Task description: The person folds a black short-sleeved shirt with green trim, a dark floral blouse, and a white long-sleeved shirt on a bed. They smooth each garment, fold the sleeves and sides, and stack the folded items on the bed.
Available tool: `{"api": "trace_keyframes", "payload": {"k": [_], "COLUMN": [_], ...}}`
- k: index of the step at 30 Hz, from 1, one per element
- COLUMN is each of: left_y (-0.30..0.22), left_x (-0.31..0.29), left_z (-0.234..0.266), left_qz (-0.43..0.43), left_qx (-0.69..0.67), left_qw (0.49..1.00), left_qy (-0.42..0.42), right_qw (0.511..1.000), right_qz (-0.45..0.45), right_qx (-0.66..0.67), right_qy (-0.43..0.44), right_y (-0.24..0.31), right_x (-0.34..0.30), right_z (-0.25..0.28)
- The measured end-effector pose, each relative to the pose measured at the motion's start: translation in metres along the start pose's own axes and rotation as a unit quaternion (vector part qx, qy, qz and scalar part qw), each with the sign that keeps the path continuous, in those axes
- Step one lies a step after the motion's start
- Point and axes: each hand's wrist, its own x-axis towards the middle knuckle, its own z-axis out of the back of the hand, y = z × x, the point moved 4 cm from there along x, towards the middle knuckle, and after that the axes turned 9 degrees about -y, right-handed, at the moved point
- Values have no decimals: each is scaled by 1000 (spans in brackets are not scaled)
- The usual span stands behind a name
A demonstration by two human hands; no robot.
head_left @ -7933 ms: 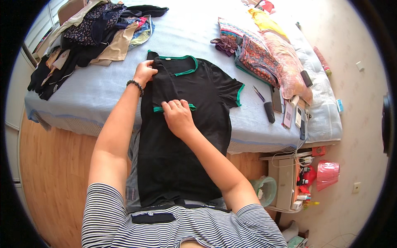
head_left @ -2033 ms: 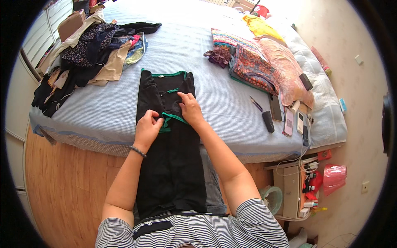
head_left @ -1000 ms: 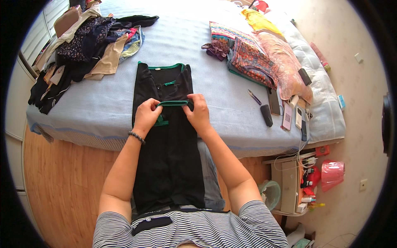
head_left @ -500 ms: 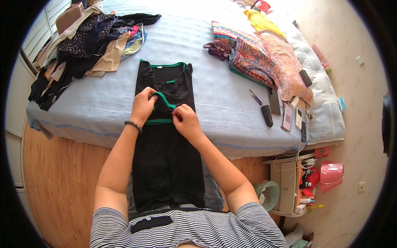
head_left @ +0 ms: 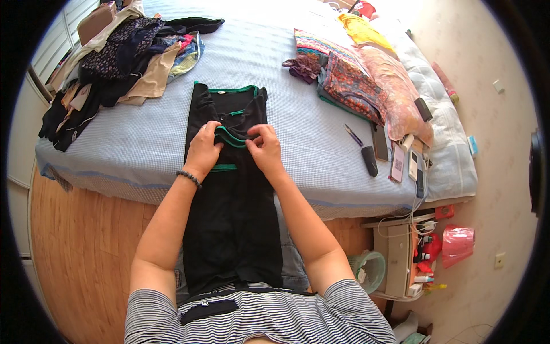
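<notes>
A black garment (head_left: 232,103) with green trim lies on the near edge of the bed, its green-edged neckline facing away from me. Black cloth (head_left: 232,229) runs from it down over my front, above my jeans; I cannot tell whether it is one piece. My left hand (head_left: 205,150), with a dark bead bracelet at the wrist, pinches one end of a raised green-trimmed edge (head_left: 230,139). At the other end of this edge, my right hand (head_left: 266,150) holds it between thumb and fingers. Another green band (head_left: 223,168) crosses the cloth just below my hands.
Jumbled clothes (head_left: 120,63) lie at the bed's left. Folded patterned clothes (head_left: 352,83) lie on the right, near a pen (head_left: 353,134), a dark case (head_left: 369,161) and phones (head_left: 397,163). A drawer cabinet (head_left: 395,258) and a bin (head_left: 369,270) stand on the right.
My right hand has moved slightly up and right, its fingers lifted more. My left hand has shifted a little, and the green-trimmed edge now sags in a shallow curve between them.
</notes>
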Motion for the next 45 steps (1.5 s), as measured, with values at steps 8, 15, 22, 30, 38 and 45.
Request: {"api": "trace_keyframes", "payload": {"k": [8, 15, 22, 30, 38, 45], "left_y": [-15, -16, -25, -23, -23, -14], "left_x": [-5, -25, -42, -44, -51, -62], "left_z": [10, 12, 22, 32, 34, 31], "left_qz": [-104, -198, -241, -209, -246, -162], "left_qx": [72, 104, 70, 15, 26, -1], "left_qw": [991, 974, 966, 978, 967, 986], "left_qy": [-55, -31, 56, -12, -66, -46], "right_qw": [998, 976, 982, 992, 983, 964], "right_qz": [10, 184, 151, -90, -173, -77], "right_qx": [-59, -115, -111, -69, -47, -253], "right_qy": [-10, -11, 37, -56, -36, -22], "right_y": [-6, 3, -5, -73, -77, -90], "right_x": [-10, -35, -36, 77, 153, 147], "right_z": [20, 52, 53, 22, -23, -39]}}
